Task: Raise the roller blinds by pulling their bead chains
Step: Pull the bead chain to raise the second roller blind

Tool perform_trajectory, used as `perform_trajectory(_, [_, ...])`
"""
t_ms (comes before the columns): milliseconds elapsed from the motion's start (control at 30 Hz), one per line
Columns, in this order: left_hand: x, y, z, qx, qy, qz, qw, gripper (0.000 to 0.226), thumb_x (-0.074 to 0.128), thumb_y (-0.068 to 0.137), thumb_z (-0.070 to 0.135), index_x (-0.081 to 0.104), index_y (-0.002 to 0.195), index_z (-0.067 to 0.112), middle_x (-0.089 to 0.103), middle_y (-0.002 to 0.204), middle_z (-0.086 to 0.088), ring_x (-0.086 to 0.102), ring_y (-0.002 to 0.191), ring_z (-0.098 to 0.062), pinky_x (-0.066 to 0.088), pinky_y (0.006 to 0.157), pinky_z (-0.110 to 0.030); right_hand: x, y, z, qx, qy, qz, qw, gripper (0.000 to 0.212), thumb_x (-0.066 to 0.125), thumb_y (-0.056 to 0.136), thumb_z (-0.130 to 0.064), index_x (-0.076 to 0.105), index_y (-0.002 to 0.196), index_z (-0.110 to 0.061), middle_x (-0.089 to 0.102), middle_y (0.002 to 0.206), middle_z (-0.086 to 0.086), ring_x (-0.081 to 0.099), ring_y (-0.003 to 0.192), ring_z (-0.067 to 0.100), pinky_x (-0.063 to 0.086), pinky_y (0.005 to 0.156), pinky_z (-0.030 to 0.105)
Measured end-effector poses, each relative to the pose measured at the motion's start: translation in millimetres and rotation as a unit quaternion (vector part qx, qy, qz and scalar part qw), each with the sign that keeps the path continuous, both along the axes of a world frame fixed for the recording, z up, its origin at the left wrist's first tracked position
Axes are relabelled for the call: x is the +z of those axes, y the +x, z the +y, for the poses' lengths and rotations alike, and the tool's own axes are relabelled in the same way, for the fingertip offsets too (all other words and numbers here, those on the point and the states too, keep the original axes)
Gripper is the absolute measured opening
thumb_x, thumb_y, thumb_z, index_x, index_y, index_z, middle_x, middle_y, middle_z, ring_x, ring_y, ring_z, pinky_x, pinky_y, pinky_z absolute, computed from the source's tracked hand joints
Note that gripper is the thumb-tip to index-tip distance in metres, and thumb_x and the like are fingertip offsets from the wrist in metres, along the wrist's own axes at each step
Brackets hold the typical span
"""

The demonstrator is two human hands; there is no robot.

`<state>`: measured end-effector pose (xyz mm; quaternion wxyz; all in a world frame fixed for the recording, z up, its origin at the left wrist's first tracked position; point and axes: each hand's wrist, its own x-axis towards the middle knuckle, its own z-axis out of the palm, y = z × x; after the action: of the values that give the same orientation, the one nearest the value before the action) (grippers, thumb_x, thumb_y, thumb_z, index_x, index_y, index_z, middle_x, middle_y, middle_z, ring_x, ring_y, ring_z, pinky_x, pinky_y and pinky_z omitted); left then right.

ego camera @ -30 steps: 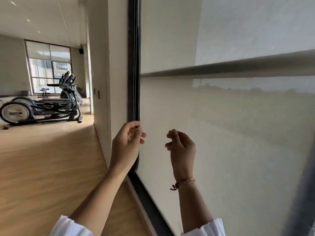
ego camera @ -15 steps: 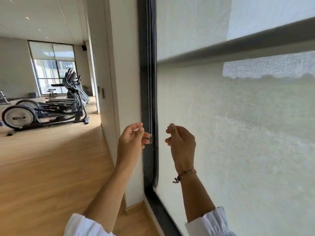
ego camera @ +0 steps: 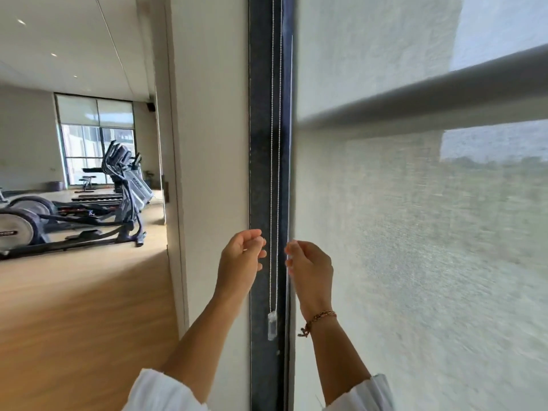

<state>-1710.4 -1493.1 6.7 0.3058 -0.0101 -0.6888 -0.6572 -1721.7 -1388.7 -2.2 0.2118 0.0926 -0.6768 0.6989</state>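
The bead chain (ego camera: 275,203) hangs as a thin double strand down the dark window frame (ego camera: 261,143) at the centre of the frame, ending low down in a small clear connector (ego camera: 272,325). Nearest the camera, two white sleeves (ego camera: 160,393) enter from the bottom edge. The left hand (ego camera: 241,258) is raised just left of the chain, fingers loosely curled and holding nothing; whether a fingertip touches the chain cannot be told. The right hand (ego camera: 311,268), a braided bracelet (ego camera: 318,318) on its wrist, hovers just right of the chain, also half-curled and empty. Behind it the roller blind (ego camera: 415,262) fills the right half of the frame, lowered over the glass, with a grey horizontal bar (ego camera: 430,99) crossing behind it. Far off at the left stand elliptical trainers (ego camera: 118,197) on a wooden floor (ego camera: 74,307).
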Motion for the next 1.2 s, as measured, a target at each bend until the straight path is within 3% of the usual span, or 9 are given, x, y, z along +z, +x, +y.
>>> perform_trajectory(100, [12,-69,-24,0.001,-0.03,-0.002,1.0,0.017,0.049,0.091,0.025,0.057,0.106,0.026,0.063,0.108,0.002,0.059,0.095,-0.01,0.049,0.083,-0.027,15,-72,-26,-0.017,-0.001,0.007,1.0,0.025,0.052,0.087,-0.021,0.06,0.066,-0.012,0.062,0.065,0.007,0.054,0.068,0.015,0.051,0.072,0.043])
perform_trajectory(200, [23,-127,-43,-0.014,-0.04,-0.001,0.999,0.022,0.048,0.092,0.026,0.055,0.112,0.024,0.06,0.114,0.004,0.056,0.105,-0.012,0.045,0.097,-0.031,25,-130,-47,-0.045,0.001,0.009,0.999,0.024,0.05,0.09,-0.019,0.058,0.067,-0.017,0.063,0.072,-0.002,0.06,0.08,0.021,0.047,0.076,0.034])
perform_trajectory(300, [34,-185,-59,-0.058,-0.027,0.023,0.998,0.026,0.048,0.092,0.025,0.056,0.117,0.022,0.06,0.118,0.003,0.055,0.106,-0.011,0.044,0.099,-0.032,31,-193,-66,-0.096,0.008,0.037,0.995,0.017,0.05,0.089,-0.015,0.058,0.085,-0.001,0.066,0.092,0.014,0.059,0.095,0.029,0.047,0.081,0.037])
perform_trajectory(433, [41,-246,-66,-0.133,-0.042,0.053,0.989,0.026,0.047,0.093,0.024,0.054,0.118,0.023,0.059,0.11,0.011,0.055,0.103,0.0,0.043,0.095,-0.022,37,-269,-83,-0.128,0.042,0.041,0.99,0.029,0.053,0.088,-0.022,0.053,0.115,-0.012,0.06,0.117,0.006,0.055,0.103,0.019,0.043,0.089,0.03])
perform_trajectory(667, [56,-319,-72,-0.215,0.008,0.086,0.973,0.029,0.036,0.096,0.032,0.052,0.119,0.026,0.057,0.126,0.003,0.051,0.118,-0.009,0.036,0.109,-0.034,55,-334,-87,-0.173,0.064,0.062,0.981,0.034,0.063,0.084,-0.026,0.054,0.114,-0.013,0.064,0.098,0.0,0.058,0.09,0.013,0.044,0.08,0.025])
perform_trajectory(767, [68,-325,-71,-0.238,0.011,0.114,0.964,0.029,0.033,0.096,0.035,0.053,0.116,0.027,0.056,0.126,0.003,0.05,0.119,-0.008,0.035,0.109,-0.031,60,-342,-87,-0.19,0.065,0.098,0.975,0.007,0.06,0.085,-0.026,0.063,0.089,-0.021,0.067,0.075,0.001,0.064,0.07,0.017,0.054,0.07,0.032])
perform_trajectory(867, [81,-328,-70,-0.246,-0.005,0.138,0.959,0.037,0.034,0.096,0.034,0.049,0.127,0.019,0.054,0.131,0.002,0.049,0.121,-0.008,0.035,0.108,-0.029,56,-338,-87,-0.239,0.047,0.15,0.958,0.022,0.052,0.091,-0.031,0.061,0.071,-0.027,0.054,0.058,-0.01,0.051,0.055,0.005,0.042,0.057,0.02])
perform_trajectory(1033, [111,-322,-61,-0.364,0.045,0.136,0.92,0.032,0.036,0.097,0.027,0.05,0.122,0.012,0.06,0.115,-0.004,0.059,0.109,-0.017,0.047,0.097,-0.03,33,-311,-101,-0.326,0.073,0.293,0.896,0.033,0.043,0.092,-0.035,0.064,0.075,-0.016,0.042,0.049,-0.017,0.045,0.048,0.001,0.03,0.048,0.009])
perform_trajectory(1200, [133,-301,-56,-0.428,0.092,0.141,0.888,0.028,0.034,0.097,0.031,0.058,0.099,0.017,0.065,0.097,-0.002,0.064,0.089,-0.016,0.052,0.084,-0.03,29,-281,-119,-0.347,0.117,0.339,0.867,0.034,0.041,0.091,-0.03,0.044,0.06,-0.017,0.033,0.054,-0.008,0.032,0.047,0.0,0.023,0.046,0.008])
